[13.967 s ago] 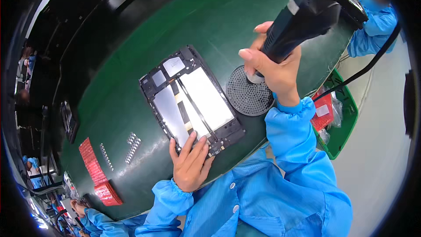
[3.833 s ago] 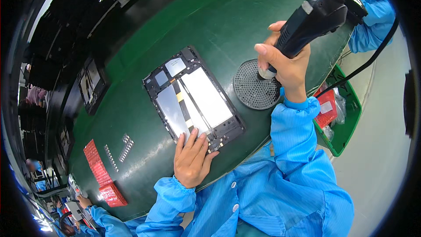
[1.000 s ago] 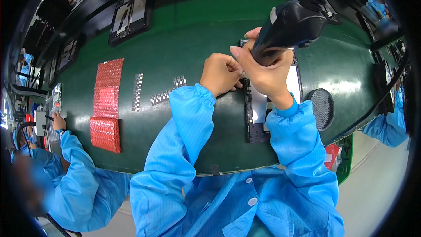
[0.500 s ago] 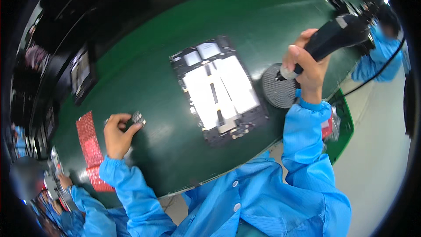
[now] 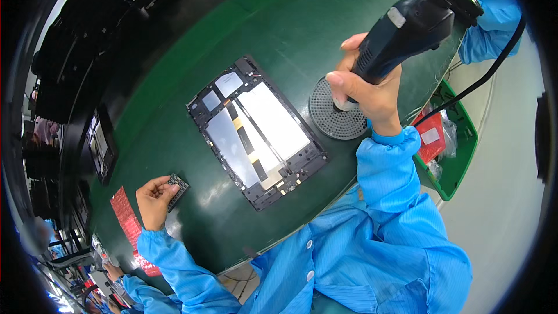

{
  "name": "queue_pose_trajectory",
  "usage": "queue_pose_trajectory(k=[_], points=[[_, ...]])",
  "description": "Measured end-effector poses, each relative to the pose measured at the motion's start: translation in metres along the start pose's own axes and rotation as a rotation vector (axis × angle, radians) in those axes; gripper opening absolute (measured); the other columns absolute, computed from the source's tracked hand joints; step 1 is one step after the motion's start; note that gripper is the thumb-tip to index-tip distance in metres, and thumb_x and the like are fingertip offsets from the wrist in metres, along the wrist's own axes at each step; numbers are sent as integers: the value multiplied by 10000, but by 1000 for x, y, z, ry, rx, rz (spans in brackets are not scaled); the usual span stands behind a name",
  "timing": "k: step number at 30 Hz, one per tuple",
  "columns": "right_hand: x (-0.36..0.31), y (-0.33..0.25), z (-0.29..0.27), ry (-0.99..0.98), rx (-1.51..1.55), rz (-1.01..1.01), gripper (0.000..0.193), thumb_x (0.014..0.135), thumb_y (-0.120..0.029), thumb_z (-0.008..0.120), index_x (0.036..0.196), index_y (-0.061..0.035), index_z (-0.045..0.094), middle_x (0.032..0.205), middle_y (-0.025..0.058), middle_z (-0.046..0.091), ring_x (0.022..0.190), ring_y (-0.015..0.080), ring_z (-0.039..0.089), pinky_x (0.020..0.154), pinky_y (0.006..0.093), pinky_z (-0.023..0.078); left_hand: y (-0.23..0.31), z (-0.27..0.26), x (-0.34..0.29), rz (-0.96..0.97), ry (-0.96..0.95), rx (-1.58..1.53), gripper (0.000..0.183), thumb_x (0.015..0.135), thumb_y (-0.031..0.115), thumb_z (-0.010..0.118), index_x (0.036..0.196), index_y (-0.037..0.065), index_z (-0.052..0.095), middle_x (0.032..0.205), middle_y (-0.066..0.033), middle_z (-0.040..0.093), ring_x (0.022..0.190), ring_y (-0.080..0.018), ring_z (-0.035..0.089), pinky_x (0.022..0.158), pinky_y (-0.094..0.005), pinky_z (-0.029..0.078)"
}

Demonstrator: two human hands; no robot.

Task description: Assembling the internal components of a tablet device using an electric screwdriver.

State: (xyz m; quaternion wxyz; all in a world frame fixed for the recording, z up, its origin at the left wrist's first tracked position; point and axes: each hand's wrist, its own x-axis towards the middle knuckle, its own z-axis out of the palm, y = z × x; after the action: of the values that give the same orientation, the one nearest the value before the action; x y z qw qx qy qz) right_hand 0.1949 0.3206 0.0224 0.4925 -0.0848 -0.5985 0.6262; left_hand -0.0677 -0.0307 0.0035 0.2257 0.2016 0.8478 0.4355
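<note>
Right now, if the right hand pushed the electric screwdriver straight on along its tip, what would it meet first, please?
The right hand aims the electric screwdriver downward; its tip would probably first meet the round perforated disc, where it already seems to rest.

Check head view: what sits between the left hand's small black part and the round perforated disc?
The opened tablet chassis lies flat on the green mat between the small black part in the left hand and the perforated disc, with bare mat around it.

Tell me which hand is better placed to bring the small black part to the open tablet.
Left. The left hand already holds the small black part beside the open tablet; the right hand grips the electric screwdriver.
</note>
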Motion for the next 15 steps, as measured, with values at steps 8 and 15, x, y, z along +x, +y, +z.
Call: queue_pose_trajectory(k=[8, 15], points=[[-1, 4, 5, -28, -26, 50, 335, 702, 36, 751, 970, 20, 550, 598, 26, 584, 490, 79, 543, 453, 217, 424, -8, 0, 1, 45, 48, 90, 289, 708, -59, 732, 991, -57, 673, 780, -52, 657, 695, -78, 585, 664, -197, 483], [-2, 4, 4, -31, -63, 57, 315, 704, 31, 746, 951, 23, 552, 579, 12, 574, 483, 70, 533, 453, 217, 410, -10, -2, 4, 62, 42, 47, 233, 747, -23, 713, 974, -56, 678, 808, -66, 675, 706, -89, 596, 673, -212, 486]])
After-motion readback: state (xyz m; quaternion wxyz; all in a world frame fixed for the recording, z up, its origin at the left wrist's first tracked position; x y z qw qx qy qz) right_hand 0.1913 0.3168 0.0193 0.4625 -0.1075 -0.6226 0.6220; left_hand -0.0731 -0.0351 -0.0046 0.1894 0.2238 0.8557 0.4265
